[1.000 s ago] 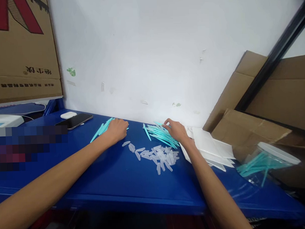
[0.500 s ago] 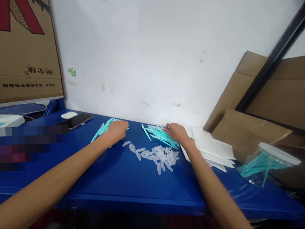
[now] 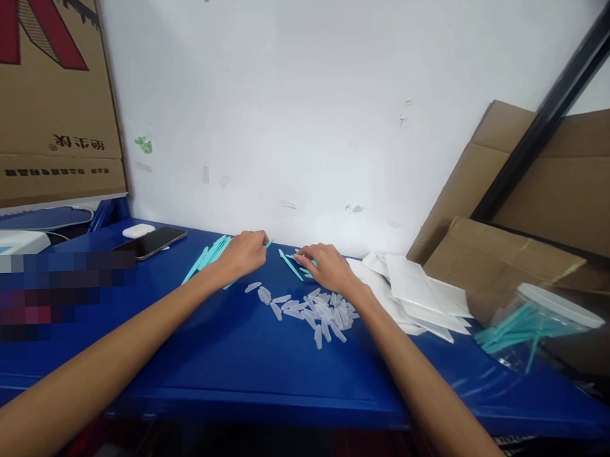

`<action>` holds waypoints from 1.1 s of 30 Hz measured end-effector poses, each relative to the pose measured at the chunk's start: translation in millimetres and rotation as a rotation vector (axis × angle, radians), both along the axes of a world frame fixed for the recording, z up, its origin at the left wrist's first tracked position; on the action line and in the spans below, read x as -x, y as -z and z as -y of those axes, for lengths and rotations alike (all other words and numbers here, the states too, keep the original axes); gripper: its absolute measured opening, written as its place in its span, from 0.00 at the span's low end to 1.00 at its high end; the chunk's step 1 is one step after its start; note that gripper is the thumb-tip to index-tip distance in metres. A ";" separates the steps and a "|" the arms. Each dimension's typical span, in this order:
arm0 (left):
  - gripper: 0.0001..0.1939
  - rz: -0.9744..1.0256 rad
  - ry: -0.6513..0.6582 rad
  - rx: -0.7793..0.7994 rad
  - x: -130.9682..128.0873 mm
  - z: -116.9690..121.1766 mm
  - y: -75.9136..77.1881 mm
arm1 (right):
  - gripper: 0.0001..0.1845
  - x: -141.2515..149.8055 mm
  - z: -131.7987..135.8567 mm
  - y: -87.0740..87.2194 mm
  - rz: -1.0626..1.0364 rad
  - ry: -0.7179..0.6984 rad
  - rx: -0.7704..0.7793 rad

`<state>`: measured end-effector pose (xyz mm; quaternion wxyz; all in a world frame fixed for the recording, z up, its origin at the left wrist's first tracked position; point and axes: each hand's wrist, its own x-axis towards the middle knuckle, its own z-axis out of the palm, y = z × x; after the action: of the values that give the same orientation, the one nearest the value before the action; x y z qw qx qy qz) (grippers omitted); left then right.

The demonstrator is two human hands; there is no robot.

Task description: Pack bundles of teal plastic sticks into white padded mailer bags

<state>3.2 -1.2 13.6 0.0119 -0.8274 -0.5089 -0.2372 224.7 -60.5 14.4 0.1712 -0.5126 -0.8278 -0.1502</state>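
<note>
Head view: turquoise sticks lie on the blue counter, in a bundle beside the left hand and in a pile partly hidden by the right hand. The left fingers curl over one stick; the right fingers bend at the pile. Whether either hand grips anything cannot be told. Translucent pieces lie nearer, white sheets right, a phone far left.

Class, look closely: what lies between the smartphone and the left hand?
Slim turquoise sticks lie between the smartphone and the left hand, as the head view shows.
</note>
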 end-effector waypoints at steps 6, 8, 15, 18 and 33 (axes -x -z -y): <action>0.11 0.528 0.118 0.129 -8.9 5.0 -10.9 | 0.26 11.8 6.0 0.3 -0.024 -0.058 -0.002; 0.09 0.692 0.181 0.218 -11.2 7.0 -10.8 | 0.26 14.7 7.8 0.6 -0.026 -0.072 0.003; 0.08 0.936 0.324 0.406 -18.9 14.8 -8.2 | 0.20 19.5 7.1 3.9 -0.024 -0.023 0.035; 0.10 0.671 0.260 0.266 -13.9 10.4 -7.9 | 0.15 11.2 3.7 3.7 -0.042 0.041 0.050; 0.05 0.091 0.366 0.544 -0.1 -1.2 7.8 | 0.19 -6.1 -1.4 5.1 -0.054 0.061 0.042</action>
<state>3.3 -0.1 5.8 -0.2749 -0.8667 -0.3963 -0.1275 230.9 -59.1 9.3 0.1783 -0.5448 -0.8099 -0.1240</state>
